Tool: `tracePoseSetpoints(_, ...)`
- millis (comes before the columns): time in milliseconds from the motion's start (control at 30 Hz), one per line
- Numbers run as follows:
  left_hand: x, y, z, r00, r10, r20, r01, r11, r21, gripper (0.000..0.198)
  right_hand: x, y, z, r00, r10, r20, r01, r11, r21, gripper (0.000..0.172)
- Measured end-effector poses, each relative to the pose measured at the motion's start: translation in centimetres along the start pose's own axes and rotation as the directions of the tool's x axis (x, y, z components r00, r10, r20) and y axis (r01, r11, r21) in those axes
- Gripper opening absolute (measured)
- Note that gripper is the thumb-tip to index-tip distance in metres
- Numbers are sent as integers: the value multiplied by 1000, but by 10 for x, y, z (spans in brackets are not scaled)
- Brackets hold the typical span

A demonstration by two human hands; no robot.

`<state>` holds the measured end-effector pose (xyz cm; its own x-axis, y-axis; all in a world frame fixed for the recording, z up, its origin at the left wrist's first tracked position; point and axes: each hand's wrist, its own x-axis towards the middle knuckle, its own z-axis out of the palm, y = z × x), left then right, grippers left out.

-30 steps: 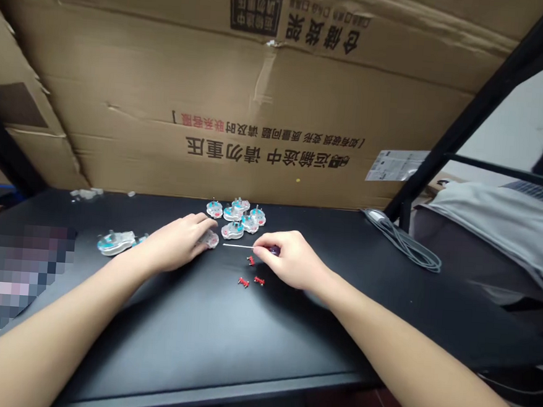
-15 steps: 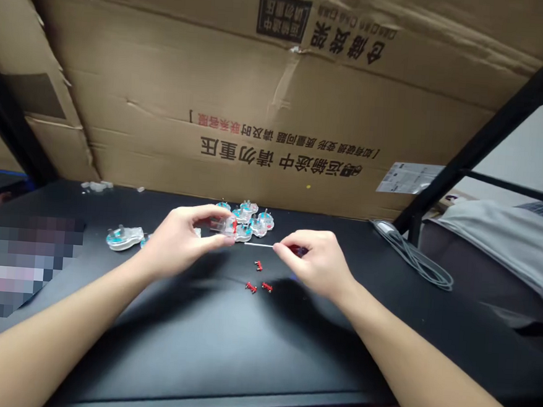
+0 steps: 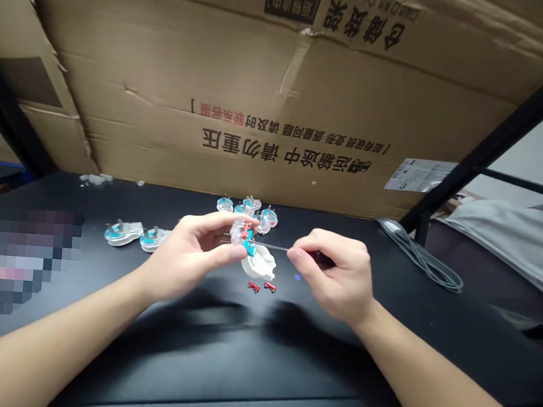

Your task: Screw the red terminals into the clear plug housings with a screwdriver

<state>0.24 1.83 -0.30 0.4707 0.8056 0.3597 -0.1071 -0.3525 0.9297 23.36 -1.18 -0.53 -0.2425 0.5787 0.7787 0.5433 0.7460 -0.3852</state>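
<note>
My left hand (image 3: 201,245) is closed around a clear plastic plug (image 3: 237,231) with red and blue inner parts, held above the table. Thin metal prongs stick out of it toward the palm. Just below the fingertips shows a white shell (image 3: 258,264); whether it is joined to the plug I cannot tell. My right hand (image 3: 334,273) grips a screwdriver (image 3: 273,247), its handle mostly hidden in the fist. The thin shaft points left, and its tip reaches the blue part of the plug. Two small red pieces (image 3: 253,286) with metal ends lie below on the table.
More clear plugs with blue parts (image 3: 268,217) stand behind my left hand, and others (image 3: 123,233) to its left. A coiled grey cable (image 3: 421,257) lies at the right by a black post. A cardboard wall (image 3: 163,152) closes off the back of the black table (image 3: 213,367).
The plug has turned, so its blue part and the white shell now show. The screwdriver's tip has come to the plug. The third red piece on the table is no longer visible.
</note>
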Motion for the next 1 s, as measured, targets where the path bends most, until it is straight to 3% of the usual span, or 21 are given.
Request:
tracePoseSetpoints(233, -1, 1, -1, 999, 37, 35, -40, 997, 73, 36, 0, 1, 1, 1000, 30, 6, -30, 999, 17, 21)
tracePoseSetpoints(333, -1, 2, -6, 989, 143, 39, -148, 950, 275, 32, 3, 1, -2, 998, 57, 39, -59, 997, 40, 22)
tracePoseSetpoints(400, 0, 4, -11, 973, 220, 73, -228, 861, 454, 27, 4, 3, -4, 974, 160, 162, -175, 981, 87, 25)
tracePoseSetpoints(433, 0, 5, -13, 963, 249, 100, -263, 808, 527, 27, 5, 3, -5, 935, 232, 269, -270, 956, 117, 29)
tracePoseSetpoints(500, 0, 7, -18, 950, 270, 158, -309, 722, 619, 29, 6, 6, -5, 796, 342, 499, -471, 868, 155, 41)
tracePoseSetpoints(567, 1, 10, -21, 947, 249, 202, -319, 688, 651, 30, 7, 8, -4, 677, 374, 634, -595, 785, 173, 50)
tracePoseSetpoints(633, 0, 12, -22, 953, 199, 229, -301, 703, 644, 29, 7, 10, -2, 642, 370, 672, -639, 742, 203, 53)
tracePoseSetpoints(767, 0, 15, -22, 954, 166, 251, -289, 736, 612, 27, 7, 12, 0, 627, 365, 688, -672, 700, 241, 55)
tracePoseSetpoints(867, 1, 15, -23, 951, 155, 266, -294, 711, 639, 24, 8, 11, 1, 624, 374, 686, -652, 734, 192, 55)
tracePoseSetpoints(933, 1, 14, -23, 961, 125, 248, -259, 728, 635, 23, 8, 10, 0, 679, 384, 626, -584, 799, 143, 55)
tracePoseSetpoints(1000, 1, 13, -20, 974, 100, 205, -206, 775, 598, 22, 7, 7, -1, 778, 368, 509, -477, 874, 98, 54)
